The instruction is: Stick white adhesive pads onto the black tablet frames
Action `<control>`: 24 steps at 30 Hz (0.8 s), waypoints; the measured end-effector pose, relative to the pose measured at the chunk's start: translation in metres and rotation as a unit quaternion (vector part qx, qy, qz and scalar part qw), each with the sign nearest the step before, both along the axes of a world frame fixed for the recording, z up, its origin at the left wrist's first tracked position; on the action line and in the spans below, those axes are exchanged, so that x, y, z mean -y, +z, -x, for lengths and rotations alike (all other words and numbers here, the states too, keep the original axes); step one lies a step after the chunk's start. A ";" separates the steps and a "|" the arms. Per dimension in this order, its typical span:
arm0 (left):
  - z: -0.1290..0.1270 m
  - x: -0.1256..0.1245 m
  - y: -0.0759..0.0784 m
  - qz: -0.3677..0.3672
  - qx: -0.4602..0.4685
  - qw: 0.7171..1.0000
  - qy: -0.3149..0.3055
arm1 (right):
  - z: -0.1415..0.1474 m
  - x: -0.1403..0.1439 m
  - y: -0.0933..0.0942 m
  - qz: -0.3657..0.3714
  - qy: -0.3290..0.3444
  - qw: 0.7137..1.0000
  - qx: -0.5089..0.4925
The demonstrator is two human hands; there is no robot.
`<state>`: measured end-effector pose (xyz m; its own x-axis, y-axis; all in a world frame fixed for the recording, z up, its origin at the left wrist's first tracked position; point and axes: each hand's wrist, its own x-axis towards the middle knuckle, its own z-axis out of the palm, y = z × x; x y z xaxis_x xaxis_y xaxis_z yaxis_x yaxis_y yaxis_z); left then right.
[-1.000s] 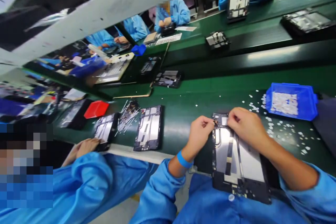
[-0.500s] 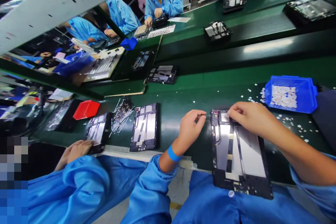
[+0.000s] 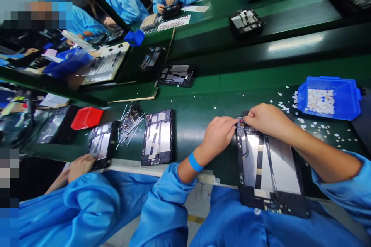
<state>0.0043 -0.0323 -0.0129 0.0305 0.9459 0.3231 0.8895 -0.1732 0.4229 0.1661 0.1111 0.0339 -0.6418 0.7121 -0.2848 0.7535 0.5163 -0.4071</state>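
An opened tablet (image 3: pixel 278 162), its metal plates, cables and dark frame showing, lies in front of me. Its lower end juts past the bench edge over my lap. My left hand (image 3: pixel 219 135) is at the tablet's upper left corner, the index fingertip touching beside a small red-marked camera part (image 3: pixel 241 122). The thumb stays a little apart from that finger. Over the tablet's top edge, my right hand (image 3: pixel 262 117) is closed in a pinch close to the same part. Whatever sits between those fingertips is too small to make out.
A blue bin (image 3: pixel 344 102) of small white pieces stands at right, with loose pieces scattered around it. Further opened tablets (image 3: pixel 165 135) lie left and beyond. Near a red bin (image 3: pixel 87 117) is a pile of thin strips (image 3: pixel 130 125). A co-worker's hand (image 3: pixel 81 168) rests by another tablet.
My left hand has moved right and reached the tablet's corner. The right hand has shifted slightly left along the top edge, towards the camera part, still pinched. The view has shifted a little.
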 end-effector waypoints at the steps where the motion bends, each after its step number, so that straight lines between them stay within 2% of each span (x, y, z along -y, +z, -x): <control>1: 0.000 0.000 0.000 -0.001 -0.009 1.000 -0.004 | 0.000 0.000 -0.001 -0.003 -0.001 1.000 -0.006; 13: 0.001 -0.001 0.007 0.038 -0.188 0.981 -0.029 | -0.005 -0.002 -0.008 0.002 0.019 0.999 -0.027; 17: -0.002 -0.002 0.012 0.046 -0.215 0.975 -0.030 | -0.013 0.001 -0.016 -0.016 0.039 0.998 -0.057; 21: -0.002 -0.007 0.018 0.071 -0.199 0.977 -0.041 | -0.037 0.010 -0.032 -0.101 0.099 0.977 -0.158; 24: 0.005 -0.008 0.019 0.078 -0.145 0.984 -0.062 | -0.054 0.015 -0.040 -0.196 0.176 0.950 -0.166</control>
<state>-0.0007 -0.0240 0.0065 0.2196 0.9662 0.1348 0.9527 -0.2421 0.1836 0.2197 0.0965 -0.0064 -0.8682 0.4460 0.2172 0.3697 0.8737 -0.3162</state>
